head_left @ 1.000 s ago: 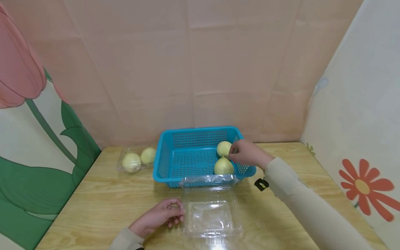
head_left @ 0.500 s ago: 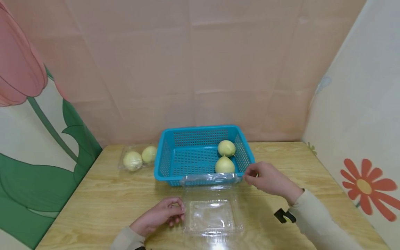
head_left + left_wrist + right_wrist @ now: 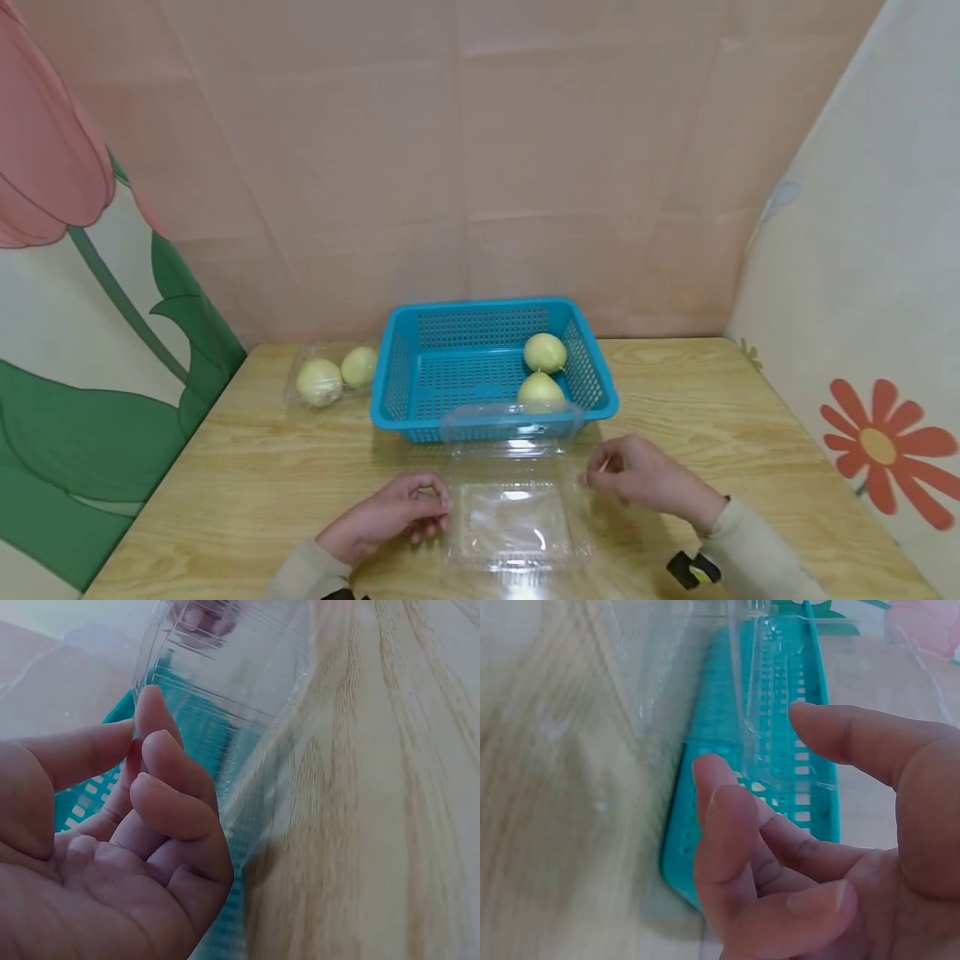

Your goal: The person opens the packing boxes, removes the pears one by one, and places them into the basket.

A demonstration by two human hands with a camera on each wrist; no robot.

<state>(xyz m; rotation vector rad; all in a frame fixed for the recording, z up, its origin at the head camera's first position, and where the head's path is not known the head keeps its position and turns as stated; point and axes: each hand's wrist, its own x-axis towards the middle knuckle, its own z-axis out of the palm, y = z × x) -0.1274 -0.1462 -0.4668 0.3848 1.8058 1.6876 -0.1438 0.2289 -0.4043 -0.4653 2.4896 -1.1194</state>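
Observation:
An open, clear plastic clamshell container [image 3: 513,521] lies on the table, its raised lid [image 3: 512,429] overlapping the front of a blue basket [image 3: 450,421] in the head view. My left hand [image 3: 393,512] pinches the container's left edge between thumb and fingertips, as the left wrist view shows at the clear edge [image 3: 225,667]. At the container's right edge is my right hand [image 3: 648,477]. Its thumb [image 3: 840,731] and fingers [image 3: 731,825] stand apart, loosely bent. Two pale yellow-green pears, a back pear [image 3: 545,353] and a front pear [image 3: 538,388], sit in the basket's right end.
Left of the basket, a clear package [image 3: 330,348] contains two pale round fruits [image 3: 318,382]. The wooden table [image 3: 247,483] meets a pinkish cloth backdrop [image 3: 465,167] behind. A white panel with a red flower [image 3: 877,446] stands on the right.
My right hand has left the pears in the basket and come forward and down to the container's right side. The lid has shifted slightly upward. My left hand has barely moved.

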